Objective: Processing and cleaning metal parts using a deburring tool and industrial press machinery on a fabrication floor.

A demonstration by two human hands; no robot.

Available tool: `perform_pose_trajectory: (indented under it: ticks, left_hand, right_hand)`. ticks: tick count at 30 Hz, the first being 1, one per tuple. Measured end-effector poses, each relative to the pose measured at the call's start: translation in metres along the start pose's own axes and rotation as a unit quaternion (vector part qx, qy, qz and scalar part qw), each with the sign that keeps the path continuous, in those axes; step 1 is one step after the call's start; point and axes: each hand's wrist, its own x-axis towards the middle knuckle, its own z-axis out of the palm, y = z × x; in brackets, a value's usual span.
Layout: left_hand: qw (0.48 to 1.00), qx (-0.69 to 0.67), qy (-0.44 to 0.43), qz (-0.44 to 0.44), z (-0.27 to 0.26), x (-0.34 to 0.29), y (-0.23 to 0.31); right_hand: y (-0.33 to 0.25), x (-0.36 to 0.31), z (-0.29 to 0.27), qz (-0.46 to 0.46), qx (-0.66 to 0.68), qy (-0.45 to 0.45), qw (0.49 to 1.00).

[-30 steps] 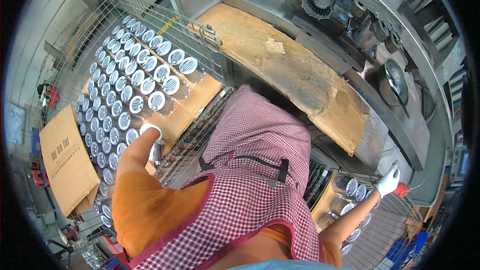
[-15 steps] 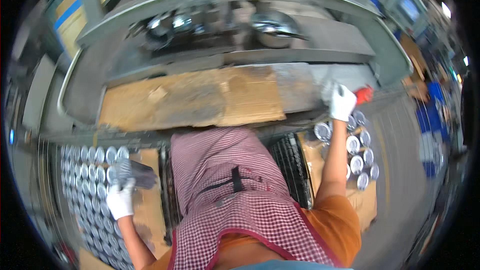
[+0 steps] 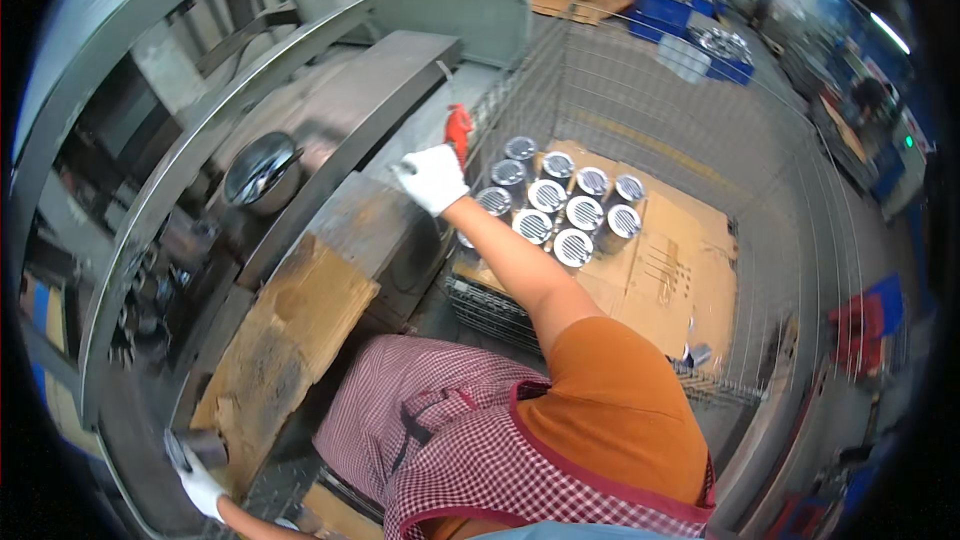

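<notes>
My left hand, in a white glove, is closed round a grey metal cylinder at the lower left, beside the cardboard on the bench. My right hand, also gloved in white, reaches over the far end of the bench with its fingers curled together. What it holds, if anything, does not show. Just beyond it is a red-handled tool. To the right of that hand, several metal cylinders with slotted round tops stand upright in rows on cardboard.
A worn cardboard sheet covers the bench. Behind it, a metal pot sits in the machine bed, below a curved metal rail. A wire cage encloses the cylinders' cardboard layer. Blue bins stand far off.
The view has swung right. My left hand has carried the cylinder from above the left-hand stack to the bench's near end. My right hand remains by the red-handled tool.
</notes>
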Motion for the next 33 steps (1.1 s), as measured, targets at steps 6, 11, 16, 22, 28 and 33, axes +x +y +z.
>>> perform_pose_trajectory:
  ticks: [6, 11, 16, 22, 28, 33]
  left_hand:
    - [0.958, -0.04, 0.255, 0.129, 0.004, -0.045, 0.019]
    - [0.97, -0.165, 0.153, 0.096, 0.04, -0.027, 0.064]
    - [0.985, -0.103, 0.037, 0.137, 0.092, -0.024, 0.09]
    - [0.987, 0.018, 0.025, 0.159, 0.128, -0.02, 0.079]
    - [0.983, 0.028, 0.138, 0.116, 0.128, -0.019, 0.078]
    - [0.979, 0.114, -0.128, 0.106, 0.121, -0.018, 0.082]
  right_hand:
    - [-0.005, 0.0, 0.0, 0.013, 0.01, 0.025, 1.0]
    - [-0.007, 0.0, -0.002, 0.023, 0.013, 0.03, 0.999]
    - [-0.007, -0.002, 0.002, 0.044, 0.001, 0.008, 0.999]
    - [-0.005, -0.002, 0.003, 0.016, 0.015, 0.058, 0.998]
    - [-0.005, -0.002, 0.001, 0.01, 0.021, 0.062, 0.998]
    - [-0.005, -0.001, 0.001, 0.018, 0.03, 0.055, 0.998]
